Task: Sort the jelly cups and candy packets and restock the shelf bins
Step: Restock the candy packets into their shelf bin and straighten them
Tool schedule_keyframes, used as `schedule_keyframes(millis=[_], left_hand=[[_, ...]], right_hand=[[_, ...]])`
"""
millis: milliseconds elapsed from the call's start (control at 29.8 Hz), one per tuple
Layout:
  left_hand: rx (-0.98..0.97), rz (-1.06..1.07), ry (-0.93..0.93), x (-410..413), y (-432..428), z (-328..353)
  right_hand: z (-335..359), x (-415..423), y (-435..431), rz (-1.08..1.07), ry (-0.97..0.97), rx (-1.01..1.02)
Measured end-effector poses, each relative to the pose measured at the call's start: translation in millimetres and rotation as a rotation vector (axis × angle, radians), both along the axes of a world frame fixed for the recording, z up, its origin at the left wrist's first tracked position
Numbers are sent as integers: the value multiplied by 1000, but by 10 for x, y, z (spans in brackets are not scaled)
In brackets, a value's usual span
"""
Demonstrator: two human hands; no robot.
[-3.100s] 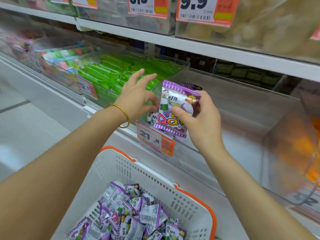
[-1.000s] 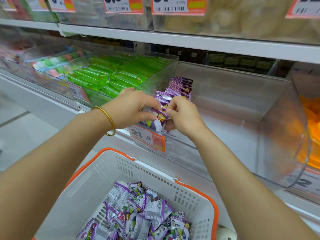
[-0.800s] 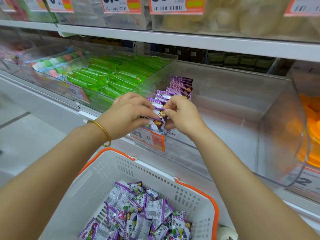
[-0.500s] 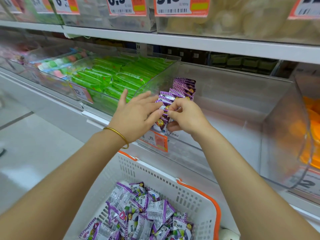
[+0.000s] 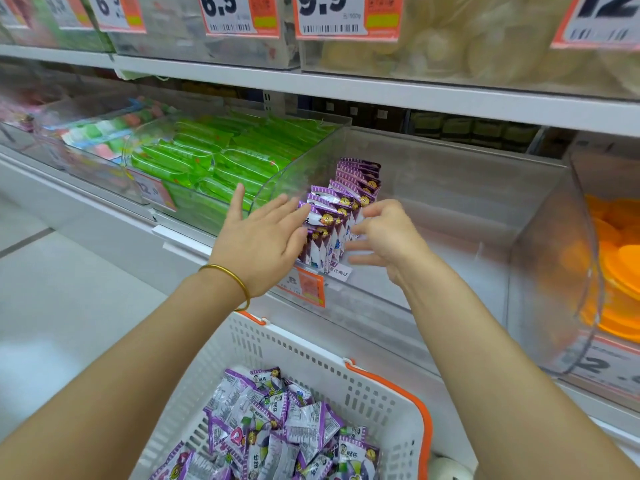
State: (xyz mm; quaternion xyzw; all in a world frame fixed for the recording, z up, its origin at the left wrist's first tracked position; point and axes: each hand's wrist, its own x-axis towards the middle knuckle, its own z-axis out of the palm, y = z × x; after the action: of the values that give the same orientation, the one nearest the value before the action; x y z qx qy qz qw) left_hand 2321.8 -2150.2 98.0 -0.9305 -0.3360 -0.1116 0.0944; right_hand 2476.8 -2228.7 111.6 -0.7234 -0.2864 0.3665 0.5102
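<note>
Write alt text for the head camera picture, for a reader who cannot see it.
A person's left hand and right hand touch the two sides of an upright row of purple packets at the left end of a clear shelf bin. Below, a white basket holds more purple packets, loose; green packets lie further left.

We are letting go of the purple packet (image 5: 317,242), now standing at the six o'clock end of the row (image 5: 356,188). Our left hand (image 5: 263,237) is flattening at nine o'clock and our right hand (image 5: 384,233) is loosening at three.
</note>
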Motion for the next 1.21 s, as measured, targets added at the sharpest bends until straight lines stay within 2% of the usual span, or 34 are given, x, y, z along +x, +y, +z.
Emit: schedule_keyframes(millis=[34, 134, 201, 269, 369, 470, 571, 672, 739, 839, 940, 1007, 1074, 1142, 1209], left_hand=[[23, -1, 14, -8, 15, 10], [71, -91, -70, 59, -3, 87], [-57, -139, -108, 156, -43, 101], [-177, -110, -58, 217, -40, 58], [-264, -55, 3, 205, 35, 21], [-263, -48, 38, 213, 77, -28], [-286, -52, 54, 223, 80, -22], [-275, -92, -127, 109, -14, 44], [-233, -135, -304, -46, -170, 64], [-186, -182, -483, -384, -568, -56], [-237, -121, -494, -787, -980, -372], [-334, -69, -287, -992, -1162, -646], [-473, 10, -41, -1117, -1261, -908], [-577, 79, 111, -1166, -1314, -1033], [-574, 115, 220, -1205, -1315, -1158]], right_hand=[[-9, 30, 34, -83, 7, 8], [-11, 36, 278, -215, 257, -6], [-36, -22, 465, -251, 281, -16], [-83, -83, 601, -272, 225, 18], [-155, -144, 711, -201, 199, 43], [-201, -99, 748, -134, 206, 52], [-203, 40, 688, -91, 350, 89], [-124, 147, 526, -85, 433, 90], [22, 106, 312, -69, 344, 108], [274, -170, -313, 15, 264, 304], [296, -540, -955, 219, 232, 414], [-9, -735, -1122, 364, 201, 285], [-585, -824, -1108, 428, 134, 42], [-1299, -800, -1021, 435, -26, -213], [-2040, -711, -966, 502, -249, -449]])
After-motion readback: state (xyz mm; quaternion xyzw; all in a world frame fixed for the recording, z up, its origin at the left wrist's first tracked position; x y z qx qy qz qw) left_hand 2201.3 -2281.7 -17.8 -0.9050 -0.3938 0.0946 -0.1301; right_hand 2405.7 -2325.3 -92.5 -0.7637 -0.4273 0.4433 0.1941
